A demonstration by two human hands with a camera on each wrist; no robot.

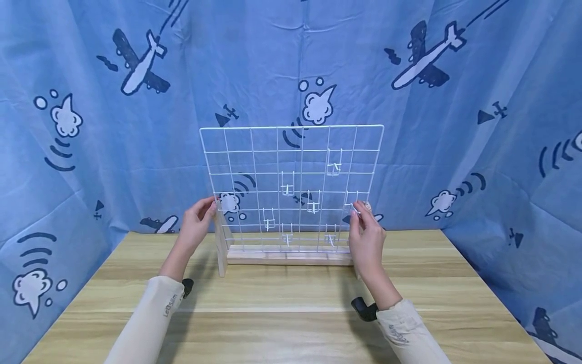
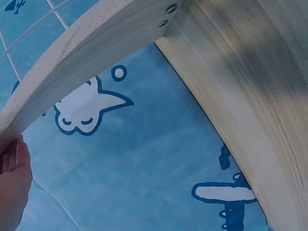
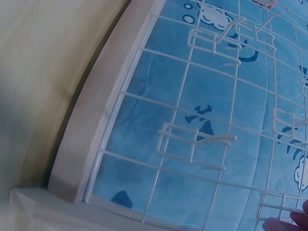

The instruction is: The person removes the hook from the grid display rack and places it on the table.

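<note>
A white wire grid panel [image 1: 291, 127] stands upright in a wooden stand [image 1: 291, 259], with several white wire hooks hung on its squares, among them a hook [image 1: 334, 168] at upper right and a hook [image 1: 287, 189] near the middle. My left hand [image 1: 194, 225] grips the top of the stand's left wooden upright [image 1: 221, 247]; in the left wrist view its fingers [image 2: 20, 156] curl against the wood's edge. At the grid's right side, my right hand [image 1: 367, 241] pinches a white wire hook [image 1: 349, 205] set against the wires. This hand covers most of the right upright.
The stand rests on a light wood-grain table [image 1: 282, 323] near its back edge. Behind and at both sides hangs a blue curtain [image 1: 254, 76] printed with planes and clouds. A black wrist mount [image 1: 364, 309] sticks out from the right sleeve, another from the left.
</note>
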